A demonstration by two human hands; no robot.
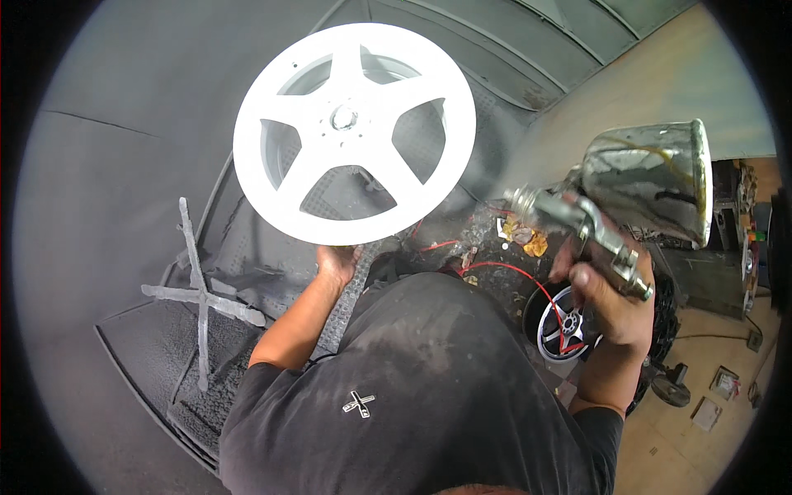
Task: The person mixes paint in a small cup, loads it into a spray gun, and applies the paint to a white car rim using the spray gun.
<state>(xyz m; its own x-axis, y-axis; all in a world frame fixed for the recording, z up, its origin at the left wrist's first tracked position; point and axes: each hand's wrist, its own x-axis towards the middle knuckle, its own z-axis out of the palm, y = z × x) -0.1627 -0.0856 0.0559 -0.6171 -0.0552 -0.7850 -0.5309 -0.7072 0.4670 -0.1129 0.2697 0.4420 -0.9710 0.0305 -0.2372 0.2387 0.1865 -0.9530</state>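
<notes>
My left hand (pixel 337 264) grips a white five-spoke wheel rim (pixel 396 177) at its lower edge, holding it up in front of me; the fingers are partly hidden behind it. My right hand (pixel 610 301) is closed round a metal spray gun (pixel 610 252) at right of centre. The gun has a silver cup (pixel 643 177) streaked with yellow and dark marks, and its nozzle end is slightly blurred, a little right of the rim and apart from it.
A grey, coated cross-shaped stand (pixel 202 293) is at the left. A red hose (pixel 511 268) runs over the cluttered floor past orange scraps (pixel 524 235) to a second wheel (pixel 561 326) below my right hand. A ribbed grey panel (pixel 569 41) spans the upper right.
</notes>
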